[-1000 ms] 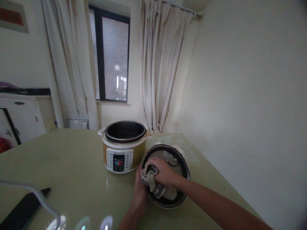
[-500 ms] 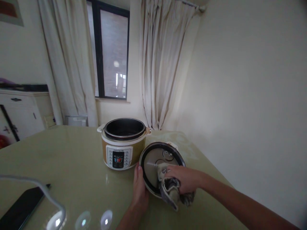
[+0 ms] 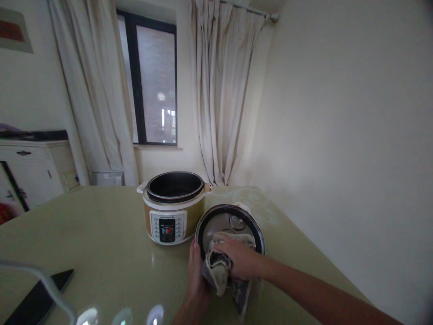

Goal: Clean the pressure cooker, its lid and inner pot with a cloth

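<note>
An upturned cooker lid (image 3: 233, 220), round with a dark rim and metal inside, lies on the greenish table (image 3: 101, 234). My right hand (image 3: 241, 259) is closed on a crumpled grey cloth (image 3: 218, 270) and presses it against the lid's near part. My left hand (image 3: 196, 275) rests flat against the lid's left rim, fingers stretched out. Just left of the lid stands the open gold-and-white pressure cooker (image 3: 172, 206), its black pot bare.
A black phone (image 3: 40, 299) lies at the table's near left, beside a pale curved wire (image 3: 40, 280). Curtains (image 3: 223, 90) and a window (image 3: 152, 81) fill the far wall. A white cabinet (image 3: 27, 171) stands at far left; a plain wall is close on the right.
My right hand swept the cloth from the lid's middle out over its right near edge, then back leftward onto the lid. My left hand stayed at the rim.
</note>
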Demonstrator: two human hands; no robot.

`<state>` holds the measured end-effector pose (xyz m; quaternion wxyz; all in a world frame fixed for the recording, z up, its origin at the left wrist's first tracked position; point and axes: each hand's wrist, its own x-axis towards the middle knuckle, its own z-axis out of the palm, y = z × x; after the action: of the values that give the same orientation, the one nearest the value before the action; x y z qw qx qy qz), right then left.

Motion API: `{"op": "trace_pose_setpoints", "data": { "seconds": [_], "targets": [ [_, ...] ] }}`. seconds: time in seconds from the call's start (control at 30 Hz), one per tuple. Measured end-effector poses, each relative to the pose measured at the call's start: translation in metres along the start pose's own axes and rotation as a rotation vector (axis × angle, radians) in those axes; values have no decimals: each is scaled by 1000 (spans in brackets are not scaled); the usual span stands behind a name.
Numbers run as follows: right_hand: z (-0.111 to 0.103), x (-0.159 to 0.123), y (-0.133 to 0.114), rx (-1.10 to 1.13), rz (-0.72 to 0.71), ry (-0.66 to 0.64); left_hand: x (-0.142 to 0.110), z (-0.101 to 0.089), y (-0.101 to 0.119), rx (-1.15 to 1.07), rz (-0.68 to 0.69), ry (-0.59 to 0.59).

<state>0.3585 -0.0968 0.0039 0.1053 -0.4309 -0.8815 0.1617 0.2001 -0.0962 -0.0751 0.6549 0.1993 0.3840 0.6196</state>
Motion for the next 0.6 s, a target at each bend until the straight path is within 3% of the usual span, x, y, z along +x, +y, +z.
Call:
{"op": "trace_pose_setpoints", "data": {
  "seconds": [0.07,0.13,0.23,0.33,0.47,0.6],
  "targets": [
    [-23,-19,15,-195,63,-115,-4,4,2,-34,13,3],
    [-47,-31,29,-359,144,-143,-10,9,5,-51,0,10],
    [-77,-26,42,-531,226,-76,-18,13,8,-45,-26,18],
    [-92,3,45,-600,241,51,-21,12,6,-28,-17,10],
    [-89,51,35,-587,165,144,-15,8,-2,29,43,4],
    [-61,85,15,-533,87,193,-8,5,-7,70,102,-21]
  ]
}}
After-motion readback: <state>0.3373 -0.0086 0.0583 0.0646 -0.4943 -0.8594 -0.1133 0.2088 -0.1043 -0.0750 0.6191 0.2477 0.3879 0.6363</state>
